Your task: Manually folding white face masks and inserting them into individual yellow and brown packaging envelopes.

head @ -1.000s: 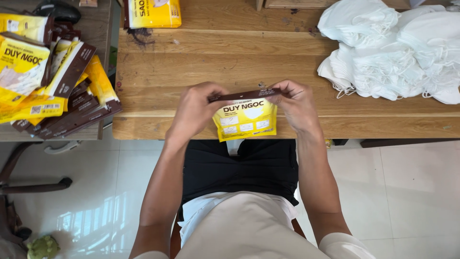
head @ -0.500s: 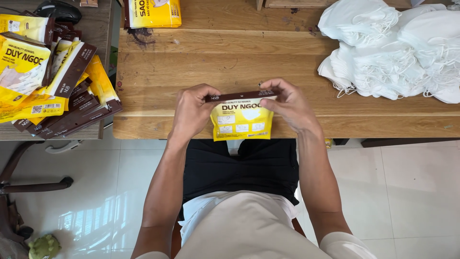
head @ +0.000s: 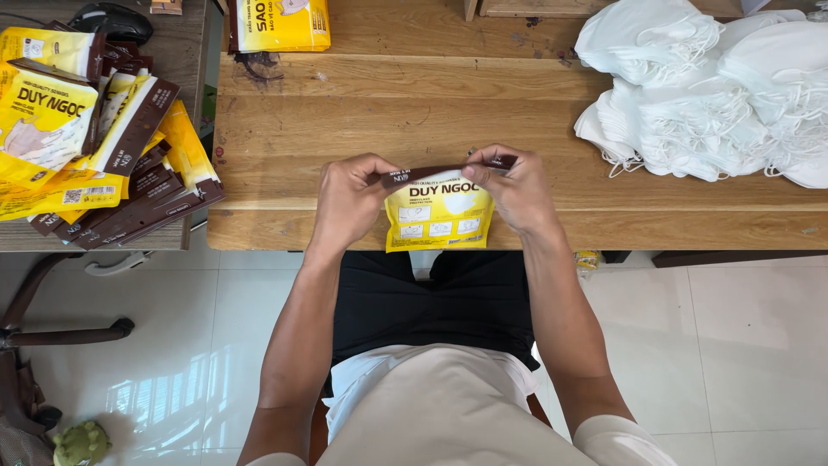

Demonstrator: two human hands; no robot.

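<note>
I hold the yellow pouch (head: 440, 216) upright at the near edge of the desk (head: 414, 112), its lower edge hanging level with the desk front, so both hands can work along its top. The brown top strip (head: 444, 170) runs horizontally between my hands, which keeps it taut and straight.

My left hand (head: 349, 198) pinches the strip's left end; the fingers (head: 375, 170) are closed on it, thumb toward me. My right hand (head: 517, 185) pinches the strip right of centre; its fingers (head: 487, 173) are likewise closed, tips pressed against the strip. Whether the strip is fully pressed shut along its length I cannot tell from this angle.

Farther out, the desk surface ahead of the pouch is bare wood. To the right lies a pile of white face masks (head: 716, 95), well apart from my hands. On the left, a lower side surface carries a stack of yellow-and-brown pouches (head: 95, 147). At the far edge stands another yellow package (head: 280, 24).
</note>
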